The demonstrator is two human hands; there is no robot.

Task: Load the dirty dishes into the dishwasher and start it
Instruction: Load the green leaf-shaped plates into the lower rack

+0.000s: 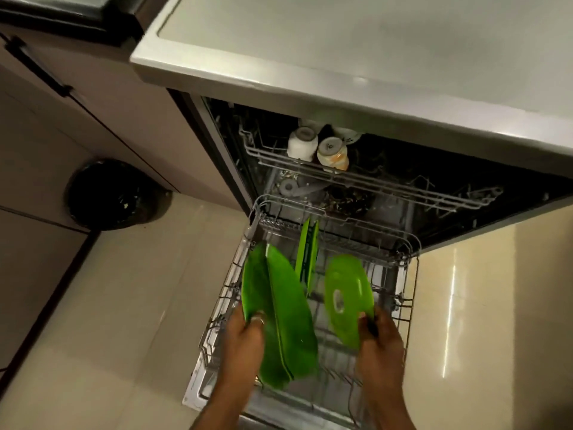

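The dishwasher [341, 97] stands open with its lower rack [406, 243] pulled out over the door. My left hand [245, 342] grips two large green plates [285, 318] on edge above the rack's left side. My right hand [379, 346] holds a smaller green plate [347, 293] by its lower rim over the rack's right side, its underside facing me. Two green plates [307, 256] stand upright in the rack's middle. On the upper rack [372, 184] sit two upturned cups [302, 142] with other crockery behind them.
A black bin [114, 195] stands on the tiled floor to the left, against a cabinet [102, 97] with a dark handle. The grey counter top [372, 41] runs above the dishwasher. Glossy tiled floor lies on both sides of the open door.
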